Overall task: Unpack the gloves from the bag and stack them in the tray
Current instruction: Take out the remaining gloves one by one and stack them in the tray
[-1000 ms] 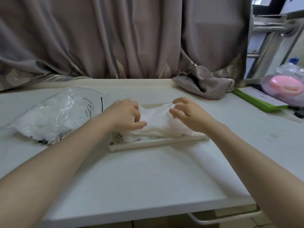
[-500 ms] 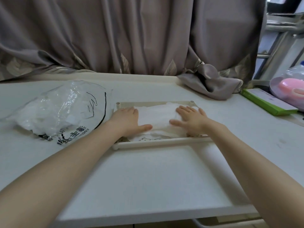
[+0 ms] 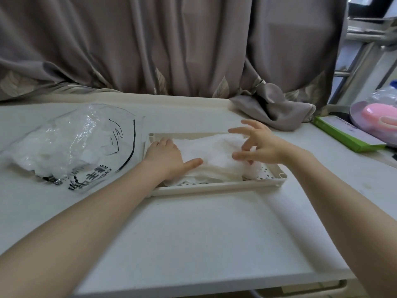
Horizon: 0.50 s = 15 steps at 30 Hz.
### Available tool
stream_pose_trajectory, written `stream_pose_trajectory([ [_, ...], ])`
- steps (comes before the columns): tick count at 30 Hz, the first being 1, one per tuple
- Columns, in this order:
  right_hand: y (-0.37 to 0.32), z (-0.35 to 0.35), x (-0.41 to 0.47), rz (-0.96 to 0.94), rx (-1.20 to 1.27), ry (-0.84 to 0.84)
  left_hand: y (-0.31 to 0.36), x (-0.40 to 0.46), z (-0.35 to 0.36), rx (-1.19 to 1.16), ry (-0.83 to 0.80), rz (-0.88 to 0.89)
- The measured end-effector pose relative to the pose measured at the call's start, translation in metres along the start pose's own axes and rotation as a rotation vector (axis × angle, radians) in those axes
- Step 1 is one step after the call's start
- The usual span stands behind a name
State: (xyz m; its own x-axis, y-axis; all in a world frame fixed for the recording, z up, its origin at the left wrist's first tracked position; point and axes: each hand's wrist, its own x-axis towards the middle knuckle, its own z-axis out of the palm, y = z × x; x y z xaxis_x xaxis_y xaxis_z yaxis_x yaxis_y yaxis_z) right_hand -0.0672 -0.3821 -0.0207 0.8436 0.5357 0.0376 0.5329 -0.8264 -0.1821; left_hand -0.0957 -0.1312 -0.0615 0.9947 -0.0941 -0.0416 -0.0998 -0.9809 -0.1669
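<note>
Head view
Gloves (image 3: 214, 155): white stack lying in the tray (image 3: 214, 187) on the desk (image 3: 193, 233).
Left hand (image 3: 166, 159): flat, pressing the stack's left side.
Right hand (image 3: 261, 143): grip released, fingers spread above the stack.
Bag (image 3: 71, 145): clear plastic, just left of the tray.

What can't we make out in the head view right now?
- Glove count: the gloves in the tray merge into one white pile, partly covered by the left hand and right hand.
- Bag contents: glare and crumpled plastic obscure what remains.
- Bag print: folded, unreadable.
- Pink item: cut off by the right edge.
</note>
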Motion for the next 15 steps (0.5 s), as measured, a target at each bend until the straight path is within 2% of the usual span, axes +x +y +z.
stream_pose_trajectory([
  [1, -0.003, -0.004, -0.005, 0.054, 0.029, -0.043, 0.0, -0.001, 0.002, -0.018, -0.009, -0.005],
  [2, -0.006, -0.006, -0.005, 0.087, 0.002, -0.013, 0.0, -0.001, 0.002, -0.037, -0.015, -0.011],
  [3, -0.012, -0.008, -0.004, 0.091, -0.055, 0.098, 0.0, -0.001, 0.001, -0.057, -0.008, -0.015],
  [5, -0.032, -0.007, 0.004, -0.021, -0.111, 0.391, 0.001, 0.0, -0.003, -0.09, 0.055, 0.0],
  [6, -0.044, -0.004, 0.009, -0.081, -0.066, 0.418, 0.003, 0.001, -0.005, -0.088, 0.106, 0.043],
  [7, -0.056, 0.001, 0.013, -0.09, -0.016, 0.319, 0.005, 0.002, -0.006, -0.067, 0.147, 0.104],
  [8, -0.065, 0.01, 0.016, -0.048, -0.018, 0.149, 0.007, 0.004, -0.007, -0.036, 0.159, 0.161],
  [10, -0.068, 0.033, 0.019, 0.011, -0.113, -0.095, 0.009, 0.005, -0.005, 0.003, 0.102, 0.193],
  [12, -0.057, 0.045, 0.017, 0.033, -0.128, -0.108, 0.005, 0.005, 0.001, -0.03, 0.035, 0.139],
  [15, -0.032, 0.043, 0.009, 0.123, -0.166, -0.067, 0.002, 0.006, 0.011, -0.053, 0.034, 0.117],
])
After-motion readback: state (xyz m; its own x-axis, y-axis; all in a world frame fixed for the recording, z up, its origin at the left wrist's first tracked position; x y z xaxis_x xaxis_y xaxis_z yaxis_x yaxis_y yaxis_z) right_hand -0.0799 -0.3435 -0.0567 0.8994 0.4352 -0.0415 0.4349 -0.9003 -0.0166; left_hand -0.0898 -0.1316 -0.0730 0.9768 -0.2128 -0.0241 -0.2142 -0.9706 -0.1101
